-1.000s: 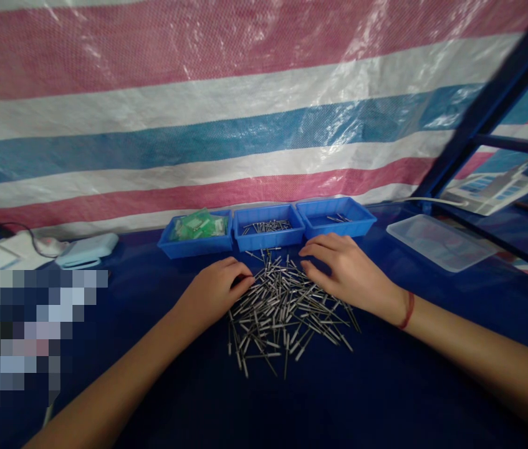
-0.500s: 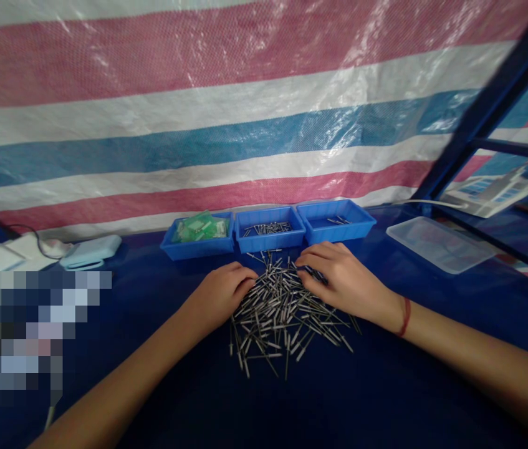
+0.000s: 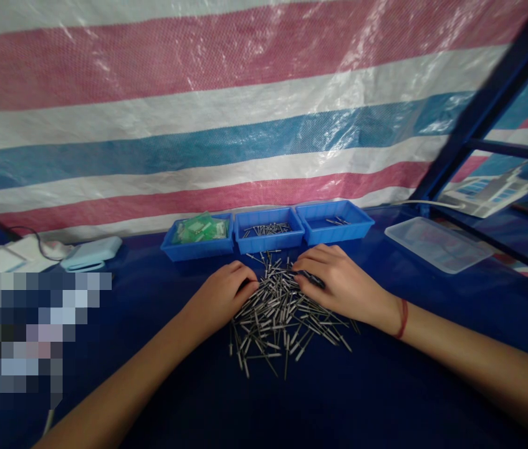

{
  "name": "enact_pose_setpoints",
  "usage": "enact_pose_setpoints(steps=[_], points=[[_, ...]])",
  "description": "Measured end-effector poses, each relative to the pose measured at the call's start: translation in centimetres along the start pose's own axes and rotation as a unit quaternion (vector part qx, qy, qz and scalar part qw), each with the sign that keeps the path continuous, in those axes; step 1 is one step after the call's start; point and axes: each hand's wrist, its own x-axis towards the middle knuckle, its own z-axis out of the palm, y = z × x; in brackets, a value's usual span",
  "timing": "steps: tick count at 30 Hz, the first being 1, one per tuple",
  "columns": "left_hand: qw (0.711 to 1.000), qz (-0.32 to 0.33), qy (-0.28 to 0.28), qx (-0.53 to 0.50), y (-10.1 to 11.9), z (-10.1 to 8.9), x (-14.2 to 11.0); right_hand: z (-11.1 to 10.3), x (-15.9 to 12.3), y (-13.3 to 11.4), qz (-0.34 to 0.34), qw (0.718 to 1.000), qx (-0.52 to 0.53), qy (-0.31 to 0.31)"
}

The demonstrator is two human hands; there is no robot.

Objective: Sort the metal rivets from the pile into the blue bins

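Observation:
A loose pile of blind rivets (image 3: 277, 305), silvery with thin long stems, lies on the dark blue table. At its upper left edge is my left hand (image 3: 226, 287), thumb and forefinger pinched together at the rivets. What sits between those fingertips is too small to make out. My right hand (image 3: 333, 274), with a red cord at the wrist, curls over the upper right side of the pile. Its thumb and fingers close around blind rivets, some showing in the gap between them; the palm side is hidden.
Behind the pile stand three blue bins: the left bin (image 3: 198, 251) with green packets (image 3: 201, 228), the middle bin (image 3: 270, 242) with short metal pieces, the right bin (image 3: 338, 233) with a few. A clear plastic lid (image 3: 439, 244) lies right; a light blue case (image 3: 93, 252) lies left.
My left fingertips have closed in slightly at the pile's edge. My right thumb and forefinger have come closer together and a little leftward. The bins look unchanged.

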Motion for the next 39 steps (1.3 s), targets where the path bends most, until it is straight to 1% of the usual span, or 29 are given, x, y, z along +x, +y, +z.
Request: enact_pose_setpoints(steps=[4, 6, 8, 10, 13, 17, 21, 24, 32, 39], points=[[1.0, -0.004, 0.013, -0.005, 0.3, 0.1, 0.0, 0.0, 0.0, 0.0, 0.001, 1.0, 0.007, 0.0], [0.999, -0.013, 0.032, -0.041, 0.9, 0.0, -0.1, -0.1, 0.0, -0.2, 0.002, 1.0, 0.026, 0.015], [0.993, -0.025, 0.044, -0.107, 1.8, -0.1, -0.2, -0.3, 0.0, -0.7, 0.008, 0.996, 0.077, 0.046], [0.982, -0.036, 0.036, -0.182, 2.8, -0.1, -0.5, -0.5, 0.1, -1.3, 0.02, 0.984, 0.16, 0.077], [0.966, -0.045, 0.026, -0.254, 4.1, -0.1, -0.8, -0.8, 0.1, -2.3, 0.036, 0.955, 0.277, 0.103], [0.952, -0.039, 0.013, -0.304, 4.7, 0.2, -1.1, -0.9, -0.1, -3.1, 0.043, 0.933, 0.34, 0.112], [0.945, -0.036, 0.0, -0.325, 4.7, 0.5, -1.2, -0.9, -0.2, -3.3, 0.042, 0.925, 0.357, 0.122], [0.949, -0.04, -0.002, -0.313, 4.8, 0.5, -1.1, -0.9, -0.2, -3.3, 0.034, 0.925, 0.355, 0.131], [0.96, -0.039, 0.052, -0.271, 5.1, 0.4, -1.3, -0.9, -0.3, -3.3, 0.017, 0.931, 0.338, 0.137], [0.954, -0.047, 0.09, -0.283, 4.8, 0.5, -1.1, -0.8, -0.3, -3.0, 0.023, 0.939, 0.313, 0.141]])
